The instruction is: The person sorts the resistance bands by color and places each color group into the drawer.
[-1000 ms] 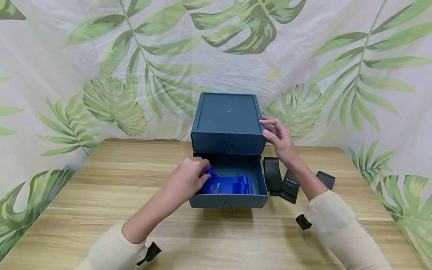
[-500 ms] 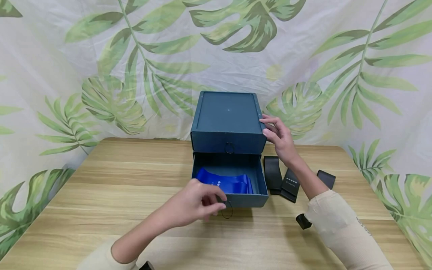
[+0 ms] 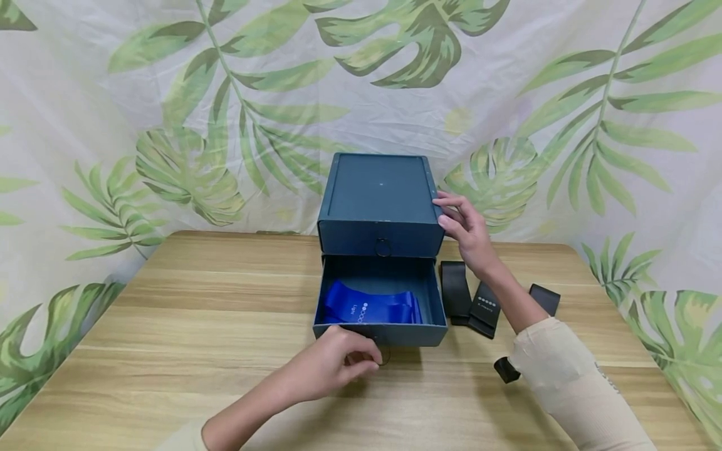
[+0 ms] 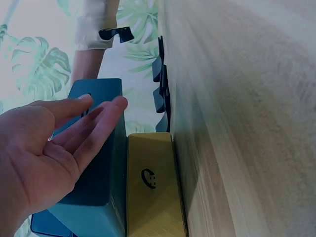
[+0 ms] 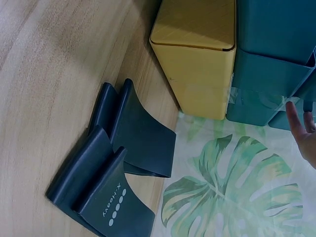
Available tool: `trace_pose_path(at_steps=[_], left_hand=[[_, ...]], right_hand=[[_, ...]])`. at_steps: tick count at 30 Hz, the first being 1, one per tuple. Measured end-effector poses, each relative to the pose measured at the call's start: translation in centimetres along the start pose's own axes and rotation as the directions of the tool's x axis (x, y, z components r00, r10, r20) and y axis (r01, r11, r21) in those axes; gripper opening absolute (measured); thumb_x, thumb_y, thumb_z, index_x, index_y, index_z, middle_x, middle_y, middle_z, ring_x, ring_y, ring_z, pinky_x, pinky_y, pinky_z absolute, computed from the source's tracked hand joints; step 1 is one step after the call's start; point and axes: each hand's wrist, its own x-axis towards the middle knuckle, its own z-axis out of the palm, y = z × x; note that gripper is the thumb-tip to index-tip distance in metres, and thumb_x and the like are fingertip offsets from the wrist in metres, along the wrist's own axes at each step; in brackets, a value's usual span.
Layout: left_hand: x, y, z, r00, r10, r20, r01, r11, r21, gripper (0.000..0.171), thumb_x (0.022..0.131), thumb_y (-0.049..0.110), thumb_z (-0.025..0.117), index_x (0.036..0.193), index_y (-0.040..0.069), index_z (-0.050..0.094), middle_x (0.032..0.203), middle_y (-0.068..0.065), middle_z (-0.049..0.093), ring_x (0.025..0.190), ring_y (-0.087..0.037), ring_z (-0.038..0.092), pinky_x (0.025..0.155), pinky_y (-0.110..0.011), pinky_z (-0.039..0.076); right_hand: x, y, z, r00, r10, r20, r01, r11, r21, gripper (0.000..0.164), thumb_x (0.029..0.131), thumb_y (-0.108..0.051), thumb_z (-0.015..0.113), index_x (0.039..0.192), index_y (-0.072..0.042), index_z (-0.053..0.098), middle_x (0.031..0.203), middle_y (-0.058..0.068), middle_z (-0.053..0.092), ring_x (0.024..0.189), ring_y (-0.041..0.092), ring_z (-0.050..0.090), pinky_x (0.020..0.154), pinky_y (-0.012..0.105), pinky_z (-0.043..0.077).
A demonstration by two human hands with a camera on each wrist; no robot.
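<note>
A blue resistance band (image 3: 372, 305) marked "Light" lies folded inside a pulled-out teal drawer (image 3: 442, 300). My left hand (image 3: 338, 363) is at the drawer front beside its black ring pull (image 3: 386, 356). In the left wrist view, a gap shows between the thumb and the visible fingers of the left hand (image 4: 54, 148), with a bit of the black pull between them. My right hand (image 3: 470, 235) rests against the right side of the upper teal drawer unit (image 3: 380, 188), fingertips at its top edge. That upper drawer is closed.
A yellow drawer unit (image 4: 150, 197) stands under the teal ones. Right of the stack lie black resistance bands, one (image 5: 113, 197) marked "X-Heavy", another (image 3: 454, 291) beside it and one more (image 3: 544, 299) farther right. Leaf-print cloth (image 3: 254, 113) hangs behind the wooden table (image 3: 225, 282).
My left hand has left the blue band inside the drawer and moved forward and down to the ring pull at the drawer front. The right hand stays in place.
</note>
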Motion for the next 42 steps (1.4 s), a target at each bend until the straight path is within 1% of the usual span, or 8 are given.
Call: trace_pose_path(at_steps=[4,11,18,27,30,35,38,42], left_hand=[[0.1,-0.5,-0.5,0.999,0.027,-0.022,-0.028,0.996,-0.080,0.007,0.098,0.007,0.071,0.095,0.008,0.077,0.087,0.001,0.075,0.075,-0.003,0.065,0.071,-0.021,0.058],[1.4,-1.9,-1.5,0.997,0.044,-0.058,-0.054,0.983,-0.176,0.007,0.099,0.009,0.071,0.096,0.005,0.076,0.086,-0.004,0.076,0.076,-0.003,0.070,0.071,-0.030,0.061],[3.8,-3.1,-2.6,0.995,0.002,-0.096,-0.023,0.976,-0.217,0.008,0.099,0.006,0.070,0.098,0.001,0.077,0.085,-0.011,0.076,0.073,-0.009,0.071,0.066,-0.034,0.061],[6.9,-5.3,-3.5,0.974,-0.105,-0.199,0.009,0.901,-0.435,0.014,0.099,0.001,0.067,0.104,-0.010,0.072,0.093,-0.027,0.074,0.084,-0.043,0.073,0.071,-0.056,0.060],[7.1,-5.3,-3.6,0.972,-0.112,-0.208,0.016,0.910,-0.414,0.016,0.100,0.003,0.066,0.108,-0.010,0.071,0.097,-0.030,0.073,0.087,-0.049,0.071,0.073,-0.061,0.059],[6.3,-3.5,-4.1,0.968,-0.045,-0.247,0.007,0.989,-0.149,0.020,0.099,0.004,0.068,0.117,-0.005,0.068,0.094,-0.020,0.075,0.081,-0.034,0.073,0.067,-0.035,0.060],[5.7,-1.4,-4.9,0.926,0.136,-0.352,-0.122,0.991,0.064,0.015,0.096,0.000,0.071,0.111,-0.004,0.070,0.091,-0.013,0.076,0.074,-0.020,0.072,0.064,-0.024,0.057],[5.7,0.9,-7.2,0.762,0.409,-0.502,-0.311,0.911,0.270,0.011,0.090,-0.008,0.073,0.100,-0.005,0.072,0.094,-0.014,0.075,0.076,-0.019,0.070,0.068,-0.027,0.059]], right_hand=[[0.0,-0.1,0.0,1.000,-0.003,-0.003,0.003,1.000,-0.002,0.039,0.101,-0.007,0.049,0.134,0.014,0.046,0.161,0.023,0.038,0.148,0.044,0.036,0.105,0.032,0.047],[0.0,-0.2,0.1,1.000,0.016,-0.004,-0.016,1.000,-0.013,0.039,0.102,-0.006,0.049,0.134,0.014,0.046,0.161,0.022,0.038,0.149,0.044,0.036,0.115,0.063,0.036],[0.0,-0.1,0.1,1.000,0.029,-0.003,-0.029,1.000,-0.002,0.039,0.102,-0.007,0.048,0.135,0.014,0.045,0.161,0.021,0.037,0.150,0.044,0.034,0.115,0.067,0.032],[0.0,-0.1,0.1,0.999,0.038,0.001,-0.038,0.999,0.006,0.040,0.102,-0.008,0.048,0.136,0.013,0.044,0.162,0.021,0.036,0.151,0.043,0.033,0.116,0.068,0.030],[0.1,-0.1,0.1,0.999,0.036,0.001,-0.036,0.999,0.008,0.039,0.102,-0.007,0.048,0.135,0.013,0.045,0.162,0.021,0.035,0.150,0.043,0.033,0.116,0.068,0.030],[0.0,-0.2,0.1,0.999,0.041,0.005,-0.041,0.999,0.008,0.039,0.102,-0.008,0.048,0.136,0.013,0.044,0.162,0.021,0.036,0.151,0.042,0.033,0.114,0.068,0.033],[0.0,-0.2,0.1,0.999,0.047,0.003,-0.047,0.999,0.006,0.040,0.103,-0.009,0.047,0.136,0.013,0.044,0.162,0.020,0.036,0.151,0.040,0.034,0.112,0.063,0.039],[0.0,-0.2,0.1,0.999,0.049,0.000,-0.049,0.999,0.002,0.041,0.103,-0.010,0.048,0.137,0.013,0.045,0.162,0.019,0.036,0.151,0.039,0.035,0.110,0.052,0.045]])
